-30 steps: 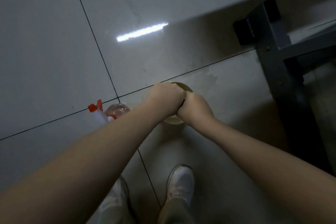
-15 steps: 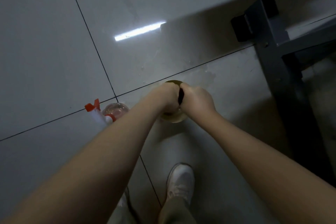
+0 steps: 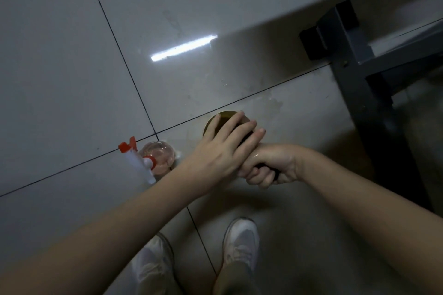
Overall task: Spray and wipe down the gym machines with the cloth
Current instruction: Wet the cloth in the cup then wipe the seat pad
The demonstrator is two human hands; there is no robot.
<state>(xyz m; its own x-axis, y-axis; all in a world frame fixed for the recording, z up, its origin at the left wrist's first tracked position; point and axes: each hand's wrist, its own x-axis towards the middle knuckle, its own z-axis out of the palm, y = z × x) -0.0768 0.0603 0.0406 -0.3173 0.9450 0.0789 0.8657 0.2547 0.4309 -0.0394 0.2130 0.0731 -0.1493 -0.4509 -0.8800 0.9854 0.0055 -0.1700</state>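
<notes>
Dark cloth [image 3: 274, 172] clenched in right hand [image 3: 275, 157] fingers, axis hidden; left hand [image 3: 220, 151] fingers straight atop; spray bottle [image 3: 153, 158] nozzle upper-left.

Nothing readable here, tbh. The spray bottle [image 3: 159, 154] has no label or lettering I can make out, the grey machine frame [image 3: 359, 93] shows no brand plate or numbers, and the white sneakers [image 3: 242, 242] are too dim and blurry to pick out any logo. The floor tiles [image 3: 60, 67] are plain too.
</notes>
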